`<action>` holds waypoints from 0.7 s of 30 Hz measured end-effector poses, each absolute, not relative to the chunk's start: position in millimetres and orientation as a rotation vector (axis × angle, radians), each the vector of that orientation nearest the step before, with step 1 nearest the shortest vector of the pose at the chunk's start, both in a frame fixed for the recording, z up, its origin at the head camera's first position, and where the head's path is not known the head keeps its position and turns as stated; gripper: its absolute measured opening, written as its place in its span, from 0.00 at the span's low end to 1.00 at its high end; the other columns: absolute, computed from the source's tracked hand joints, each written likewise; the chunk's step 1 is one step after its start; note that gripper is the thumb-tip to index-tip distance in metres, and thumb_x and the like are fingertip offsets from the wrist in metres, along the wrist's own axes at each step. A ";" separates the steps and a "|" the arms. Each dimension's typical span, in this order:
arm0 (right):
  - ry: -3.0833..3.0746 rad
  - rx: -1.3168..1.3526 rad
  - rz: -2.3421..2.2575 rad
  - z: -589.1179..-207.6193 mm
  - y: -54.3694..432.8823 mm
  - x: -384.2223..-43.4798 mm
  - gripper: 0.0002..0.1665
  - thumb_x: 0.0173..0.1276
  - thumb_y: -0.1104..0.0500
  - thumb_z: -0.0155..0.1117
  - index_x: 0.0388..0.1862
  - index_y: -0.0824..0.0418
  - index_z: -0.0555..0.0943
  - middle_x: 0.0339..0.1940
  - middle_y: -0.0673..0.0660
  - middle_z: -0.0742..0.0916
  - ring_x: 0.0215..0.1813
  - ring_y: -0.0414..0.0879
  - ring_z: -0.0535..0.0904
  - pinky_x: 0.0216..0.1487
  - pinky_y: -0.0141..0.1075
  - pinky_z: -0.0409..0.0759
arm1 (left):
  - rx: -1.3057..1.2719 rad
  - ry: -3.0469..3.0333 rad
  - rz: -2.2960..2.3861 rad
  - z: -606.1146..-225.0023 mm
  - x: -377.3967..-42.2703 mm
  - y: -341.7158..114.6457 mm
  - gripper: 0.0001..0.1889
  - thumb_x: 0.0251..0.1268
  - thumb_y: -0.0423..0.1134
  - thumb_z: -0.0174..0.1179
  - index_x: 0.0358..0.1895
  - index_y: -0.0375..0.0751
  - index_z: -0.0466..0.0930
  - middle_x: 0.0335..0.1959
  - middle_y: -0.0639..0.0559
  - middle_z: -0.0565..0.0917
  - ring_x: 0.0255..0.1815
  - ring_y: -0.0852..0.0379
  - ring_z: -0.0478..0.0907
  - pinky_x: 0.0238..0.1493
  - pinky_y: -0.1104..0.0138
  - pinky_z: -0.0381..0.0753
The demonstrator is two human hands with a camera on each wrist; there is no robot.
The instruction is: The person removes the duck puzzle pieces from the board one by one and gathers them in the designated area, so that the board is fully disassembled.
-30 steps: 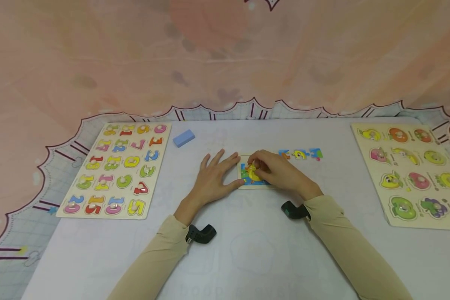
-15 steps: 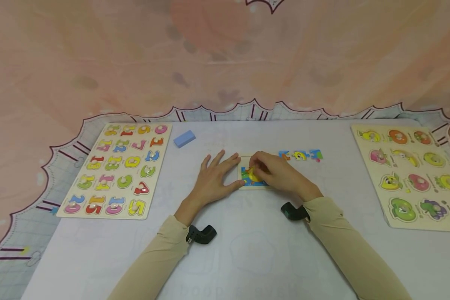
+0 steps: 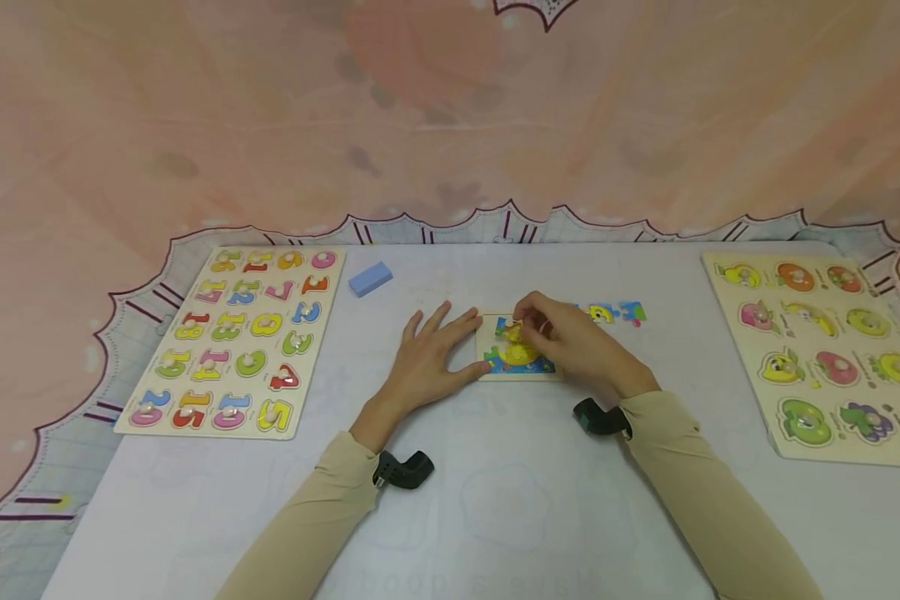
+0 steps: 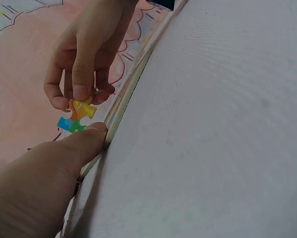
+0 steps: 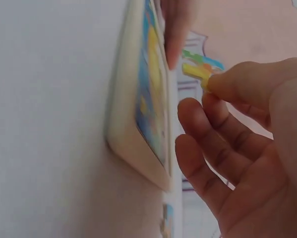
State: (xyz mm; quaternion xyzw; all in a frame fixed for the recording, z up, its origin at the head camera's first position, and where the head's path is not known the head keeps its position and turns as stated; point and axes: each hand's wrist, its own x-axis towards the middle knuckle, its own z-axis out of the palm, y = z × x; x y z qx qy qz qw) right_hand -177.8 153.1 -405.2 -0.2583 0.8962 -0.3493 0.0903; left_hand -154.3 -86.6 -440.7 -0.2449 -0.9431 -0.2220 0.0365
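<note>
In the head view a small framed jigsaw puzzle (image 3: 521,377) with a yellow picture on blue lies on the table. My left hand (image 3: 427,358) rests at its left side with fingers spread, the thumb touching the frame's edge. Between thumb and fingertips, my right hand (image 3: 573,337) pinches a puzzle piece (image 4: 79,111) coloured yellow, orange, green and blue. The right wrist view shows that piece held apart from the tray, tilted, above the picture. Several loose joined pieces (image 3: 617,313) lie behind my right hand, which hides part of them.
A number puzzle board (image 3: 228,342) lies at the left, and a fruit puzzle board (image 3: 825,358) at the right edge. A blue block (image 3: 371,279) sits near the number board. The white table (image 3: 510,492) ends in a scalloped printed border at the back.
My right hand has lifted the piece off the puzzle and moved a little right and back, uncovering more of the yellow picture. My left hand has stayed in place.
</note>
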 end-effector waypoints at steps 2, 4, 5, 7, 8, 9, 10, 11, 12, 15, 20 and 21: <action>2.663 -0.784 -1.047 -404.7 158.2 -179.5 0.09 0.71 0.58 0.54 0.49 0.53 0.72 0.37 0.49 0.82 0.38 0.43 0.75 0.39 0.34 0.77 | -0.752 -2.896 -0.678 -440.6 -153.9 -86.4 0.36 0.58 0.62 0.59 0.68 0.53 0.66 0.71 0.59 0.66 0.76 0.48 0.52 0.73 0.43 0.43; 2.659 -0.811 -1.056 -404.5 162.6 -181.3 0.10 0.70 0.59 0.55 0.49 0.55 0.72 0.37 0.50 0.82 0.39 0.43 0.75 0.41 0.34 0.77 | -0.751 -2.896 -0.677 -440.5 -153.6 -86.3 0.36 0.58 0.62 0.59 0.68 0.52 0.66 0.71 0.59 0.66 0.76 0.48 0.52 0.73 0.43 0.43; 2.657 -0.818 -1.059 -404.5 164.5 -182.0 0.10 0.70 0.59 0.55 0.49 0.55 0.72 0.37 0.50 0.82 0.39 0.43 0.75 0.41 0.34 0.77 | -0.750 -2.897 -0.676 -440.4 -153.4 -86.2 0.36 0.58 0.62 0.59 0.68 0.52 0.66 0.71 0.59 0.66 0.76 0.48 0.52 0.73 0.43 0.43; 2.643 -0.825 -1.064 -404.1 168.0 -183.3 0.10 0.70 0.59 0.55 0.49 0.55 0.73 0.38 0.50 0.82 0.40 0.43 0.75 0.42 0.33 0.77 | -0.749 -2.900 -0.670 -440.2 -153.3 -86.2 0.36 0.58 0.62 0.59 0.69 0.52 0.66 0.71 0.59 0.66 0.77 0.48 0.52 0.73 0.43 0.43; 2.637 -0.831 -1.063 -403.7 169.6 -183.8 0.10 0.70 0.59 0.55 0.49 0.55 0.73 0.38 0.50 0.82 0.40 0.43 0.75 0.43 0.33 0.77 | -0.747 -2.903 -0.671 -440.0 -153.3 -86.0 0.36 0.58 0.62 0.59 0.69 0.52 0.66 0.71 0.59 0.65 0.77 0.48 0.52 0.73 0.43 0.43; 2.632 -0.828 -1.058 -403.2 171.5 -184.2 0.10 0.70 0.59 0.55 0.49 0.55 0.73 0.38 0.50 0.82 0.40 0.43 0.75 0.43 0.32 0.77 | -0.746 -2.905 -0.670 -439.8 -153.3 -85.9 0.36 0.58 0.62 0.59 0.69 0.52 0.66 0.71 0.59 0.65 0.77 0.48 0.51 0.73 0.43 0.43; 2.626 -0.825 -1.058 -402.6 173.2 -184.5 0.10 0.70 0.59 0.55 0.49 0.55 0.73 0.38 0.50 0.82 0.40 0.43 0.75 0.42 0.31 0.77 | -0.746 -2.907 -0.670 -439.6 -153.2 -85.8 0.36 0.58 0.62 0.59 0.69 0.52 0.66 0.71 0.59 0.65 0.77 0.48 0.51 0.73 0.43 0.43; 2.615 -0.824 -1.061 -401.9 175.1 -184.7 0.10 0.70 0.60 0.55 0.49 0.55 0.73 0.38 0.51 0.82 0.40 0.43 0.75 0.42 0.31 0.76 | -0.745 -2.910 -0.671 -439.4 -153.2 -85.8 0.36 0.58 0.62 0.59 0.69 0.52 0.66 0.71 0.59 0.65 0.77 0.48 0.51 0.73 0.43 0.42; 2.606 -0.822 -1.064 -401.0 176.9 -185.0 0.10 0.70 0.60 0.55 0.49 0.56 0.73 0.38 0.51 0.82 0.39 0.44 0.75 0.42 0.31 0.76 | -0.745 -2.910 -0.674 -439.3 -153.2 -85.7 0.36 0.58 0.62 0.59 0.69 0.52 0.66 0.71 0.59 0.65 0.77 0.48 0.51 0.73 0.43 0.42; 2.595 -0.797 -1.062 -398.7 182.7 -185.7 0.10 0.70 0.61 0.55 0.49 0.56 0.74 0.38 0.52 0.82 0.39 0.44 0.76 0.42 0.31 0.76 | -0.748 -2.906 -0.680 -439.2 -153.2 -85.8 0.36 0.58 0.62 0.59 0.69 0.52 0.66 0.71 0.59 0.66 0.77 0.47 0.52 0.73 0.43 0.42; 2.589 -0.742 -1.020 -396.4 192.3 -187.1 0.10 0.70 0.62 0.55 0.48 0.56 0.75 0.38 0.53 0.82 0.41 0.45 0.75 0.45 0.33 0.76 | -0.756 -2.893 -0.672 -440.4 -153.4 -86.3 0.36 0.58 0.61 0.59 0.68 0.51 0.66 0.71 0.58 0.66 0.76 0.47 0.52 0.73 0.42 0.43; 2.584 -0.738 -1.014 -395.8 194.2 -187.2 0.10 0.70 0.62 0.55 0.48 0.56 0.75 0.38 0.53 0.82 0.41 0.45 0.75 0.45 0.33 0.75 | -0.759 -2.890 -0.671 -440.6 -153.5 -86.4 0.36 0.58 0.61 0.59 0.68 0.51 0.67 0.71 0.58 0.66 0.76 0.47 0.52 0.73 0.42 0.43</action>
